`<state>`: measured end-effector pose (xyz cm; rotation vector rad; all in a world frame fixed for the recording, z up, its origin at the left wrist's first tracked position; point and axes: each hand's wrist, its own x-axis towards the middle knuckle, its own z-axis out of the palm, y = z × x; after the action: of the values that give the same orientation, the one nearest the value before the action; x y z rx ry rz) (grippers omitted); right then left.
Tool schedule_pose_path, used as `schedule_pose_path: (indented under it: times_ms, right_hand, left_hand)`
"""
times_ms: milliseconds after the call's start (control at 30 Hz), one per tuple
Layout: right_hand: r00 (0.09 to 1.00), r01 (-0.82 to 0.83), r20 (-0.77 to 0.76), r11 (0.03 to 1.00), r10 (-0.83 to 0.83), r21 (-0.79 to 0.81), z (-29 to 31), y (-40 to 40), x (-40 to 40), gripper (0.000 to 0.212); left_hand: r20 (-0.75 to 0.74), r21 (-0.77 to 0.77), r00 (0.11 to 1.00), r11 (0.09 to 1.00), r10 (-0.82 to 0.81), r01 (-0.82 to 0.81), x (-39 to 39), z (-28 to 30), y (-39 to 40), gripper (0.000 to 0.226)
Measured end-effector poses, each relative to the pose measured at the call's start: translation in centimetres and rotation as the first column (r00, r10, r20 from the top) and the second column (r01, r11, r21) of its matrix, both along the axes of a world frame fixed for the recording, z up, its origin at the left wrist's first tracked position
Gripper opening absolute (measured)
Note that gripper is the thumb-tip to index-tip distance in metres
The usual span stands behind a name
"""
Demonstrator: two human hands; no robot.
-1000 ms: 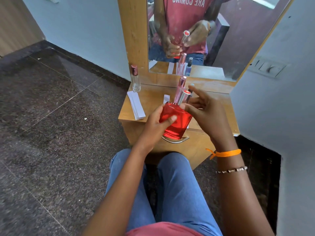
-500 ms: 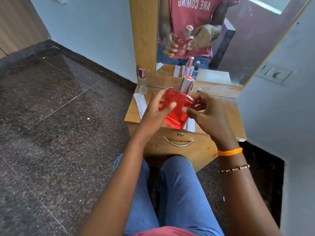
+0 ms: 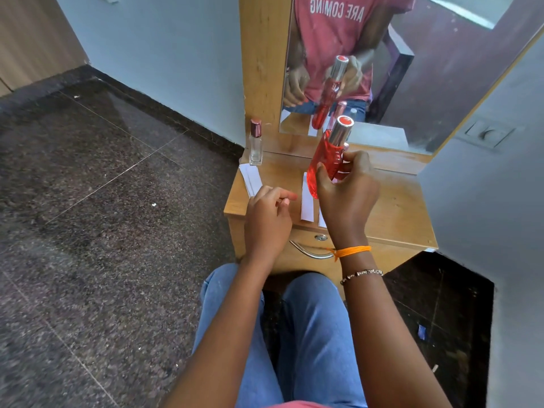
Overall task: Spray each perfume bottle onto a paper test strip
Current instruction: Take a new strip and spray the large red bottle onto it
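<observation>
My right hand (image 3: 344, 198) grips a red perfume bottle (image 3: 325, 156) with a silver cap, held tilted above the wooden dresser top (image 3: 394, 207). My left hand (image 3: 269, 214) hovers loosely curled over the dresser's front left part and holds nothing. A white paper test strip (image 3: 307, 201) lies on the wood between my hands. A second strip beside it is partly hidden by my right hand. A small stack of strips (image 3: 251, 179) lies at the left edge. A clear bottle with a pink cap (image 3: 255, 144) stands at the back left corner.
A mirror (image 3: 412, 69) in a wooden frame rises behind the dresser and reflects my hands and the bottle. A drawer with a metal handle (image 3: 309, 253) faces my knees. Walls close in on the right; dark stone floor lies to the left.
My left hand let go of the red bottle and dropped toward the dresser's left side. My right hand now holds the bottle alone, raised and turned edge-on.
</observation>
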<state>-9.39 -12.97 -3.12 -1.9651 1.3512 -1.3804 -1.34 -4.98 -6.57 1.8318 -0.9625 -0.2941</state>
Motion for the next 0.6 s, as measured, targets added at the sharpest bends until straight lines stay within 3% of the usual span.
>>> schedule_pose_path:
  times_ms: [600]
  right_hand:
    - [0.997, 0.046, -0.07, 0.999, -0.046, -0.005, -2.3, -0.9, 1.8, 0.026]
  left_hand:
    - [-0.023, 0.054, 1.0, 0.999, 0.006, -0.004, 0.1, -0.4, 0.0, 0.025]
